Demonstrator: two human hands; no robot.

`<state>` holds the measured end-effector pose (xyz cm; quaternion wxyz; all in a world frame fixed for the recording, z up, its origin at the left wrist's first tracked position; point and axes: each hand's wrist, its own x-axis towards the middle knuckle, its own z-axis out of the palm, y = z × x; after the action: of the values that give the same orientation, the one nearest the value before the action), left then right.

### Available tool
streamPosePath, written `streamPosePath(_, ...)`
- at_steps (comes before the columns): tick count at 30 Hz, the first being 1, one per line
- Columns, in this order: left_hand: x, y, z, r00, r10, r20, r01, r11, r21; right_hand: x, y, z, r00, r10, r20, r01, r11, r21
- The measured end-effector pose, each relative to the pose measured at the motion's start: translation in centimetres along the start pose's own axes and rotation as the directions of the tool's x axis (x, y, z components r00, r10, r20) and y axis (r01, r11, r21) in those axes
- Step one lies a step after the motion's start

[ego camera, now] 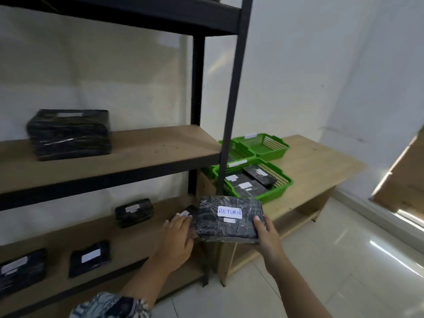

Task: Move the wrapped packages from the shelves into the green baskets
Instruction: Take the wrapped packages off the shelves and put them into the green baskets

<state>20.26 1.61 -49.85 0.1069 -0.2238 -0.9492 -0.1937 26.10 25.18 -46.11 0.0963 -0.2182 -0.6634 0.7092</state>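
My right hand (266, 235) grips a black wrapped package (227, 220) with a white label reading RETURN, held in the air by the shelf's front post. On the lower shelf my left hand (177, 235) rests on a smaller black package (189, 211), fingers over its white label; whether they grip it I cannot tell. More black packages lie on that shelf (134, 212) (89, 258) (20, 269). A stack of packages (70, 134) sits on the middle shelf. Green baskets stand on a low wooden table to the right: the near one (283, 187) holds several packages, the far one (273, 149) looks empty.
The black metal shelf post (231, 111) rises between my hands and the baskets. Two further green baskets (231, 150) are partly hidden behind it. The wooden table (321, 166) has bare surface right of the baskets. White tiled floor (321, 260) lies below.
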Motion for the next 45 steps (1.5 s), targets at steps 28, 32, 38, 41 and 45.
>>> streamPosePath(28, 33.9, 8.4, 16.0, 0.983, 0.109, 0.148, -0.083, 0.982, -0.17, 34.9, -5.7, -9.3, 0.983, 0.017, -0.182, -0.009, 0.999, 0.041)
streamPosePath(32, 38.3, 7.5, 18.6, 0.993, -0.039, 0.11, 0.053, 0.991, -0.122, 42.4, -6.5, -8.2, 0.996, 0.007, -0.087, -0.006, 1.0, 0.01)
streamPosePath(38, 43.7, 5.9, 21.2, 0.949, -0.311, 0.047, 0.312, 0.95, -0.01, 51.6, -7.8, -5.6, 0.998, 0.048, 0.033, -0.046, 0.997, -0.062)
streamPosePath(41, 45.4, 4.7, 21.9, 0.903, -0.43, 0.009, 0.429, 0.903, 0.03, 55.3, -7.8, -4.0, 0.993, 0.097, 0.064, -0.094, 0.995, -0.037)
streamPosePath(45, 46.2, 3.2, 22.2, 0.804, -0.594, -0.019, 0.592, 0.799, 0.103, 59.1, -7.2, -1.6, 0.986, 0.148, 0.083, -0.143, 0.988, -0.056)
